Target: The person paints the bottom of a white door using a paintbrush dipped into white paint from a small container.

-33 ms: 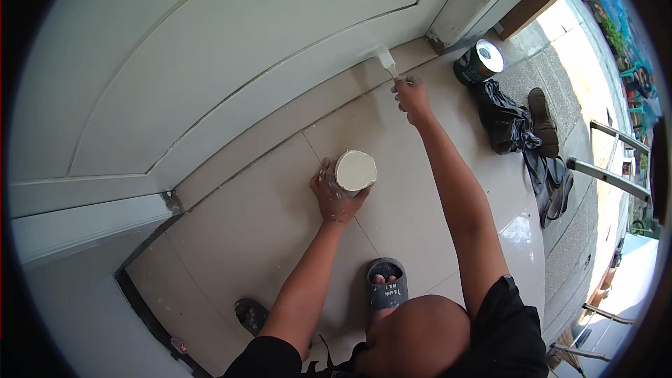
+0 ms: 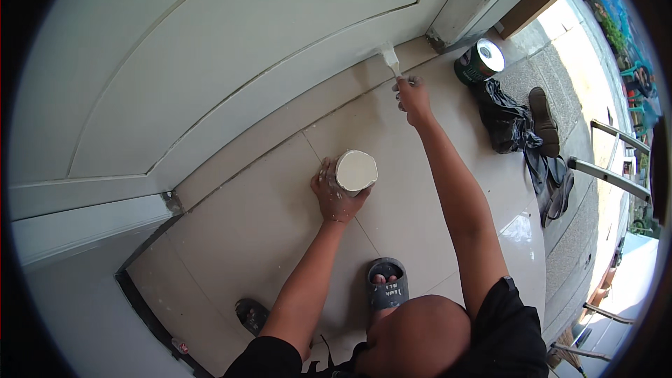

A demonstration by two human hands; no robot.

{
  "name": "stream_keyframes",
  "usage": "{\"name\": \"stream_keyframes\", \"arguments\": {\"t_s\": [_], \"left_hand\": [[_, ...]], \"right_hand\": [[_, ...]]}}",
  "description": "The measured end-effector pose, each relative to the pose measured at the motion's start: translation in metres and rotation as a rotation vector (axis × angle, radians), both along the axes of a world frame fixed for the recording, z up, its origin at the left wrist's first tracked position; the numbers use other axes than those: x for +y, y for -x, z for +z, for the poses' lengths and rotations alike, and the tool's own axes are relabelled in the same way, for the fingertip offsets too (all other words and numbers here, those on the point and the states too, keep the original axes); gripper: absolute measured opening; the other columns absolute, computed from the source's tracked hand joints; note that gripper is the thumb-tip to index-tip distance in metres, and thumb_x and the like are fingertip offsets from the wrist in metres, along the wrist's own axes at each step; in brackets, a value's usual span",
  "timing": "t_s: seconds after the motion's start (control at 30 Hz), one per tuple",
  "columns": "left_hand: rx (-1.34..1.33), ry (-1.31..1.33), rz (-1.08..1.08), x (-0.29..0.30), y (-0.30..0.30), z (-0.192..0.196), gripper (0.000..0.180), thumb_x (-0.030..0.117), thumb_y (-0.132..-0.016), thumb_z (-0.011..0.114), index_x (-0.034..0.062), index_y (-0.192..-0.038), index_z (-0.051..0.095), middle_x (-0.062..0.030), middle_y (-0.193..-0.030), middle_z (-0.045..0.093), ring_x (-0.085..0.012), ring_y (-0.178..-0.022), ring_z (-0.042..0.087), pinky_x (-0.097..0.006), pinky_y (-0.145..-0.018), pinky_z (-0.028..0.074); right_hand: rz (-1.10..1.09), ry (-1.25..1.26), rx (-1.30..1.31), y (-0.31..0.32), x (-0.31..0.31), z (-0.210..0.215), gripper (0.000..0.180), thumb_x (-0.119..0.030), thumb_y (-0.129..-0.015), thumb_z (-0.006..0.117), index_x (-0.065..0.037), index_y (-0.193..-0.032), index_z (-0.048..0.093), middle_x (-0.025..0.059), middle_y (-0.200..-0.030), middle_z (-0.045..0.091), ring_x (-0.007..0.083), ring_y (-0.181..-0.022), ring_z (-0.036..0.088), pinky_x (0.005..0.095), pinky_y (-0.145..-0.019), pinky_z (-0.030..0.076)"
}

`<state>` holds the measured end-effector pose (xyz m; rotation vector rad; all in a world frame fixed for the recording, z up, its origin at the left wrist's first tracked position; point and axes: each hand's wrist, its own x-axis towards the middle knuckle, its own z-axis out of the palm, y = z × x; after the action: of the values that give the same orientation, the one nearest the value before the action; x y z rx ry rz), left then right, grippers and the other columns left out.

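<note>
Right hand (image 2: 413, 96) is stretched out at about one o'clock, fingers closed around the handle of a paintbrush (image 2: 389, 58), and the white-loaded bristles are pressed against the bottom edge of the white door (image 2: 231, 49) right where it meets the tiled floor (image 2: 273, 238). Left hand (image 2: 334, 194) sits near the centre of the view, wrapped firmly around a small can of white paint (image 2: 355, 170), its open top full and facing up, held just above the tiles. At two o'clock a larger dark green tin with a pale lid (image 2: 480, 61) lies tilted near the door frame, and just past it at three o'clock a black plastic bag (image 2: 505, 120) is crumpled on the floor beside a dark shoe (image 2: 544, 121). Down at six o'clock, a foot in a grey slide sandal (image 2: 387, 285) is planted on the tiles, a second sandal (image 2: 250, 313) off toward seven.
</note>
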<state>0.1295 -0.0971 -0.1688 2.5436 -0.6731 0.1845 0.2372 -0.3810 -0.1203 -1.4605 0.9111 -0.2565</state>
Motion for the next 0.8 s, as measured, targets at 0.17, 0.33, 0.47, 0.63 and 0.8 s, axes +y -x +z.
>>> {"name": "stream_keyframes", "arguments": {"t_s": [0.17, 0.33, 0.47, 0.63, 0.8], "left_hand": [[-0.053, -0.082, -0.008, 0.009, -0.004, -0.007, 0.097, 0.074, -0.078, 0.071, 0.0085, -0.146, 0.050, -0.0147, -0.145, 0.050, -0.0340, -0.141, 0.041, -0.052, -0.111, 0.027], [-0.002, 0.036, 0.011, 0.009, -0.003, -0.007, 0.087, 0.072, -0.082, 0.069, 0.0121, -0.143, 0.054, -0.0080, -0.142, 0.055, -0.0340, -0.140, 0.045, -0.053, -0.108, 0.031], [0.010, -0.033, -0.010, 0.003, -0.001, -0.008, 0.098, 0.074, -0.078, 0.071, 0.0069, -0.146, 0.049, -0.0164, -0.146, 0.049, -0.0340, -0.143, 0.039, -0.052, -0.112, 0.026], [0.025, 0.017, -0.024, 0.005, -0.001, -0.007, 0.098, 0.072, -0.078, 0.072, 0.0065, -0.147, 0.048, -0.0176, -0.147, 0.048, -0.0344, -0.144, 0.038, -0.052, -0.112, 0.026], [-0.023, 0.025, -0.014, -0.005, 0.002, -0.007, 0.091, 0.077, -0.081, 0.065, 0.0124, -0.144, 0.055, -0.0072, -0.143, 0.055, -0.0326, -0.144, 0.041, -0.054, -0.110, 0.029]], "right_hand": [[0.077, -0.142, -0.078, -0.010, 0.076, 0.013, 0.018, -0.021, -0.102, 0.061, -0.007, -0.104, 0.051, 0.0045, -0.082, 0.060, 0.0109, -0.060, 0.049, 0.0273, -0.046, 0.037], [0.410, 0.071, 0.042, -0.004, 0.071, 0.027, 0.020, -0.022, -0.099, 0.065, -0.004, -0.105, 0.057, 0.0050, -0.079, 0.063, 0.0106, -0.061, 0.050, 0.0287, -0.046, 0.038], [0.279, 0.007, 0.008, -0.008, -0.008, 0.036, 0.021, -0.021, -0.094, 0.067, -0.001, -0.100, 0.063, 0.0070, -0.077, 0.066, 0.0106, -0.058, 0.051, 0.0276, -0.045, 0.038], [-0.007, -0.051, -0.035, -0.015, -0.040, 0.032, 0.021, -0.020, -0.095, 0.067, -0.001, -0.102, 0.061, 0.0072, -0.080, 0.066, 0.0104, -0.055, 0.048, 0.0273, -0.043, 0.036], [-0.195, 0.078, -0.179, -0.026, 0.026, -0.015, 0.023, -0.017, -0.097, 0.065, -0.001, -0.103, 0.050, 0.0079, -0.075, 0.062, 0.0139, -0.058, 0.057, 0.0322, -0.045, 0.043]]}}
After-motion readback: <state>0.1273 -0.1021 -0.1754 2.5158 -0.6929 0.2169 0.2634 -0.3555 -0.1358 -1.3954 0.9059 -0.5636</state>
